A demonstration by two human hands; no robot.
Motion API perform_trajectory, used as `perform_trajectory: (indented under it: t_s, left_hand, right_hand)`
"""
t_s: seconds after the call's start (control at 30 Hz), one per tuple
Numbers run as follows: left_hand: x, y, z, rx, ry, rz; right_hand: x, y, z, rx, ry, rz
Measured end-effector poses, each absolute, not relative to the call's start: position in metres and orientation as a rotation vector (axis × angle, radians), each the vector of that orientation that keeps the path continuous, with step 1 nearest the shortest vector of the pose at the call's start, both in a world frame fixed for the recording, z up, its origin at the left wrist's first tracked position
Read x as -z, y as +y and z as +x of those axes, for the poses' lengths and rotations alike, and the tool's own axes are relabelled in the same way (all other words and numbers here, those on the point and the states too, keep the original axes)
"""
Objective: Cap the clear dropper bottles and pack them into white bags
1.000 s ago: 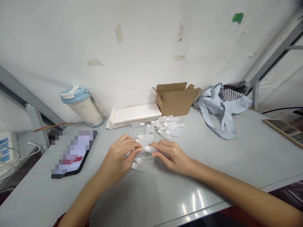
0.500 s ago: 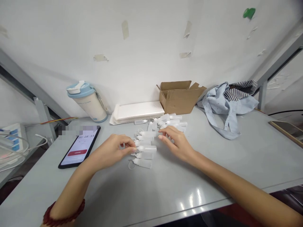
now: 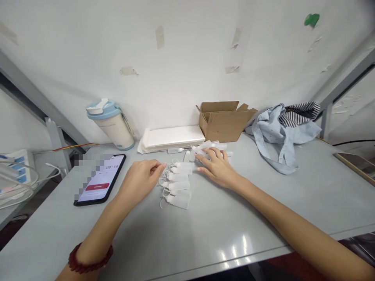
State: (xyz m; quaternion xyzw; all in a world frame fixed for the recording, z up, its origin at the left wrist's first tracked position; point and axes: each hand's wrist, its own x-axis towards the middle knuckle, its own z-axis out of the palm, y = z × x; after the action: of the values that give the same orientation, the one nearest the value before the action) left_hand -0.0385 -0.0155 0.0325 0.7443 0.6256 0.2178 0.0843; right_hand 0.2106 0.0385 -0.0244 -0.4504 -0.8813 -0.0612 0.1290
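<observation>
A small assembly workbench: grey table (image 3: 263,218), carton (image 3: 224,123), heaped little plastic bottles (image 3: 178,183); tape-scarred wall (image 3: 187,58).

Left hand (image 3: 140,180) lying loosely curled, fingertips pointing toward the right hand (image 3: 217,167), red bead bracelet (image 3: 88,260) circling its wrist, right hand reaching forward palm down, fingers spread, both forearms extending forward.

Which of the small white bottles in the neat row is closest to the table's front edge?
The bottom bottle of the row, lying on its side with its cap pointing left. The other lined-up bottles sit farther back, toward the loose pile under the right hand.
</observation>
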Motion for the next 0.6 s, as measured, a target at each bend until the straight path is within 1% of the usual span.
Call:
perform_trajectory:
  t_s: [0.17, 0.3, 0.47, 0.6]
  left_hand:
    - [-0.026, -0.016, -0.031, -0.745, 1.824, 2.259]
    - [-0.021, -0.016, -0.029, -0.745, 1.771, 2.292]
    - [-0.018, -0.02, -0.021, -0.744, 1.702, 2.319]
    - [-0.022, -0.026, -0.012, -0.776, 1.63, 2.123]
  right_hand:
    - [0.028, 0.038, 0.21, 0.128, -2.506, -1.325]
    - [0.027, 0.04, 0.213, 0.103, -2.314, -1.277]
    - [0.008, 0.034, 0.219, 0.017, -2.086, -1.115]
    - [-0.009, 0.023, 0.221, -0.166, -1.959, -0.926]
